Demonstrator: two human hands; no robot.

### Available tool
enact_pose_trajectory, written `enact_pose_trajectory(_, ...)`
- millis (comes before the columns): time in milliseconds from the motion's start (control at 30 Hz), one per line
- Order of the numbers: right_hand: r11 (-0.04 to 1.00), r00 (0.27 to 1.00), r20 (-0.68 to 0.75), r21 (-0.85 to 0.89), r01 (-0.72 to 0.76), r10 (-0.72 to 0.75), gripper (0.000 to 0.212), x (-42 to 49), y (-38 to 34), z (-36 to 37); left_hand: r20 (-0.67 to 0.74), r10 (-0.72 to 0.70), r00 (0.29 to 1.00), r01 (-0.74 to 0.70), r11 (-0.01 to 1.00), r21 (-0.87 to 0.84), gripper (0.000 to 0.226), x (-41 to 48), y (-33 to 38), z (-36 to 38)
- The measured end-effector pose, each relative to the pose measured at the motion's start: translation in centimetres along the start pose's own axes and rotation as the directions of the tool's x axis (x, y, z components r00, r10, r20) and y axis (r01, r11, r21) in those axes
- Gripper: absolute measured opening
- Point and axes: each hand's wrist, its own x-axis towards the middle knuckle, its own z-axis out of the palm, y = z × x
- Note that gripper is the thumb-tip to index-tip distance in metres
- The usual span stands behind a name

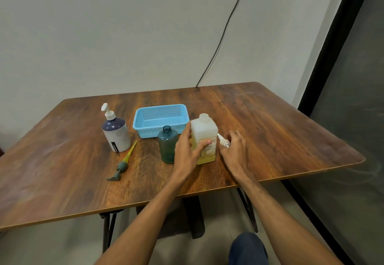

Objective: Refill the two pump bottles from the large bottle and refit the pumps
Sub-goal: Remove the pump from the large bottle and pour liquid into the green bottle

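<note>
Left of the blue basket (161,111) stands the large purple-and-white bottle (116,134), its pump on. Nearer me, still left of the basket, the teal pump (122,165) lies on the desk (270,129). Just in front of the basket stands the open teal bottle (168,146). At the basket's right front corner my left hand (187,150) grips the open white bottle (204,131). Further right, my right hand (235,150) pinches the white pump (223,141).

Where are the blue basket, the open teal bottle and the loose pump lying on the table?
blue basket (147,132): head view, on its near wall.
teal bottle (167,147): head view, on the middle of its body.
loose pump (121,165): head view, on its grey collar.
</note>
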Motion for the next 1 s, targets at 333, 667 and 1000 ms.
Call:
enact_pose_trajectory(333,0.997,0.995,0.095,0.067,-0.042,0.035,0.023,0.0,0.5,-0.7,0.002,-0.015,1.0,0.015,1.0,0.028,0.069,-0.1,-0.3,0.3)
enact_pose_trajectory(667,0.798,0.949,0.304,0.591,-0.117,-0.086,0.071,-0.5,-2.7,-3.0,-0.003,-0.045,0.999,0.045,0.993,0.113,0.084,-0.7,0.3,0.0)
enact_pose_trajectory(1000,0.738,0.952,0.287,0.664,-0.117,-0.107,0.1,-2.2,-4.7,-0.4,-0.281,0.14,0.95,-0.09,0.979,0.181,0.033,-3.8,0.7,-3.6)
